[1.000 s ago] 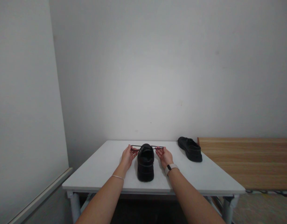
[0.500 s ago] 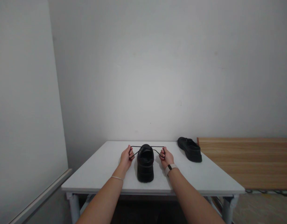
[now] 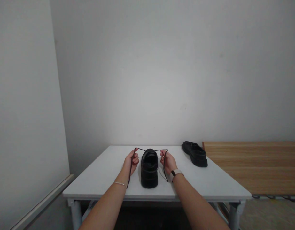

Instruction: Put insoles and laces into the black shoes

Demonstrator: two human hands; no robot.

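A black shoe stands upright on the white table, its heel toward me. My left hand, left of the shoe, is closed on one end of its black shoelace; the loose end hangs down over the wrist. On the other side my right hand pinches the other lace end, whose tail dangles below the fingers toward the tabletop. Both lace ends run from the front of the shoe out to the hands. The shoe's front lacing is mostly hidden behind its opening.
A second black shoe rests at the table's back right. The white table stands near a grey wall. Beyond its right edge is a wood-grain panel. A rail runs along the left wall.
The lace loops that ran back from both hands to the shoe have come free; their ends now hang down from the hands. Both hands have shifted slightly.
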